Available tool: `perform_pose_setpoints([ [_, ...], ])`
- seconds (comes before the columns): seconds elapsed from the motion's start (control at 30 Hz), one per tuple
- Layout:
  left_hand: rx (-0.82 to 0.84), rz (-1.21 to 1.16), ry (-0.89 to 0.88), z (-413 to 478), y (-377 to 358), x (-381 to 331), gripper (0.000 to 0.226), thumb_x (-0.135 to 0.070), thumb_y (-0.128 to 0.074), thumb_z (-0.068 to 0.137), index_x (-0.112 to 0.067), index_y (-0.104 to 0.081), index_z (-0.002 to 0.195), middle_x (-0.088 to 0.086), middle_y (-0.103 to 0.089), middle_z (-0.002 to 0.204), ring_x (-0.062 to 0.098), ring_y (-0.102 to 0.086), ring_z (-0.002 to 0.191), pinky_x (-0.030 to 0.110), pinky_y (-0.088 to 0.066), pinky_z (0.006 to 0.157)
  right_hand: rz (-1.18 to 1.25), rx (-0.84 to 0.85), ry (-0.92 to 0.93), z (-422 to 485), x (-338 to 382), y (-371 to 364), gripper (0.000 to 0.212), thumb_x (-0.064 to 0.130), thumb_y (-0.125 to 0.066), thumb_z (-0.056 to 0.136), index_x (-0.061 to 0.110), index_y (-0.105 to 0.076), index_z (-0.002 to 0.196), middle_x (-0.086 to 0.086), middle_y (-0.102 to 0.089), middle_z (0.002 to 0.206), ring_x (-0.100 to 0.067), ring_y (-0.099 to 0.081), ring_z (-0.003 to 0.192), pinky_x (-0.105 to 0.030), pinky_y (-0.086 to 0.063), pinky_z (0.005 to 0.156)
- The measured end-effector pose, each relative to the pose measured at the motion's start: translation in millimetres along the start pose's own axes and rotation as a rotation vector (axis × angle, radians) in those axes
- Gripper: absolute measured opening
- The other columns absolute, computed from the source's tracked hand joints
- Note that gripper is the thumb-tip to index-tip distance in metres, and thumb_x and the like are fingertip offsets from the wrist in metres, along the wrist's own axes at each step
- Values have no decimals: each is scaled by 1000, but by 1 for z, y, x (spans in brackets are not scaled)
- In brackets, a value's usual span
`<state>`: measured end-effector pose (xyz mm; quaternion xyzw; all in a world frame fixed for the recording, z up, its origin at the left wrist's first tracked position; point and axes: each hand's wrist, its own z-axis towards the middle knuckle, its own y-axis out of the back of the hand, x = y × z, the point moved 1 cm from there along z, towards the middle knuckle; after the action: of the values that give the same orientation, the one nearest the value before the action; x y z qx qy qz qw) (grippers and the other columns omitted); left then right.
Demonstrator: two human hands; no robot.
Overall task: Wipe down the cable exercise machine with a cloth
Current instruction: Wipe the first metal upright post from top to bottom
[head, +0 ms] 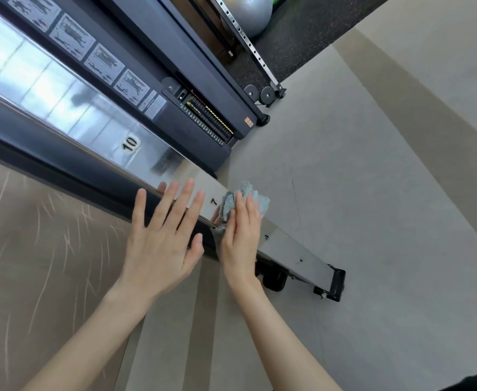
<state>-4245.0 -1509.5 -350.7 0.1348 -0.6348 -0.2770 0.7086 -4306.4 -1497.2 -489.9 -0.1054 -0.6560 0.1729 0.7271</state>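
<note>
Grey floor [344, 193]; one rail [288, 249]: left fingers [172, 198] spread, right fingers [241, 210] together pressing one cloth [231, 197].

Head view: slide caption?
Right hand presses grey cloth onto the numbered steel rail; left hand spread open beside it.

floor [372, 193]: grey, smooth | on it: cable machine [197, 117] base, black rubber mat [302, 38]
</note>
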Motion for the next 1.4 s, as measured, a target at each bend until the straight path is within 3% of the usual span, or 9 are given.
perform_pose_setpoints([
  [0.2, 29, -29, 8, -9, -23, -20, 59, -28, -34, 92, -4, -39, 145, 17, -33, 153, 29, -26, 143, 54, 2, 118, 3, 103, 189, 5, -13, 4, 47, 31, -24, 104, 11, -37, 145, -13, -31, 153, -17, -15, 147, -41, -8, 121],
  [0.43, 64, -40, -79, -26, -57, -67, 60, -27, -36, 90, -2, -38, 145, 16, -32, 153, 28, -26, 143, 54, 1, 118, -20, -28, -71, -24, -107, 41, 46, 28, -26, 102, 16, -37, 146, 2, -26, 153, -16, -17, 146, -46, -18, 118],
  [0.53, 70, -34, -80, -29, -65, -79, 61, -27, -36, 91, -2, -37, 146, 15, -30, 154, 27, -24, 143, 54, 1, 118, -31, -42, -55, -23, -105, 40, 46, 26, -26, 102, 13, -38, 145, 3, -27, 150, -20, -18, 146, -48, -16, 118],
  [0.7, 62, -25, -81, -29, -75, -91, 61, -28, -37, 91, -1, -37, 146, 14, -30, 154, 27, -23, 144, 54, -1, 118, -31, 10, 62, -20, -104, 37, 44, 26, -28, 104, 12, -38, 144, -14, -33, 152, -23, -20, 146, -39, -12, 120],
  [0.93, 65, -21, -106, -31, -96, -116, 62, -31, -38, 91, -1, -38, 145, 13, -33, 153, 26, -23, 144, 52, 2, 118, -40, -78, -131, -33, -175, 68, 42, 21, -31, 103, 14, -40, 143, 2, -27, 151, -19, -21, 145, -33, -16, 119],
  [1.03, 86, -5, -95, -32, -103, -128, 62, -35, -35, 95, -2, -37, 146, 13, -33, 154, 27, -22, 144, 53, 4, 118, -44, -101, -187, -32, -189, 76, 43, 19, -31, 102, 13, -41, 143, 4, -26, 150, -19, -20, 145, -42, -19, 118],
  [1.17, 68, 0, -97, -31, -108, -135, 59, -35, -33, 98, -2, -37, 146, 14, -33, 154, 28, -22, 144, 53, 5, 118, -49, -51, -64, -33, -166, 65, 43, 21, -29, 102, 10, -42, 142, -13, -34, 151, -25, -22, 145, -48, -20, 117],
  [1.3, 22, -43, -91, -29, -109, -138, 53, -27, -37, 96, -3, -44, 142, 16, -38, 151, 29, -26, 142, 54, 5, 117, -41, -11, 42, -34, -160, 60, 43, 21, -30, 103, 8, -41, 142, -16, -37, 150, -22, -21, 145, -43, -15, 119],
  [1.4, -7, -46, -84, -29, -111, -138, 52, -25, -39, 95, -2, -45, 142, 16, -40, 149, 29, -26, 142, 55, 6, 117, -51, -36, -4, -34, -180, 68, 46, 30, -25, 104, 9, -41, 143, -15, -35, 151, -24, -21, 145, -34, -14, 120],
])
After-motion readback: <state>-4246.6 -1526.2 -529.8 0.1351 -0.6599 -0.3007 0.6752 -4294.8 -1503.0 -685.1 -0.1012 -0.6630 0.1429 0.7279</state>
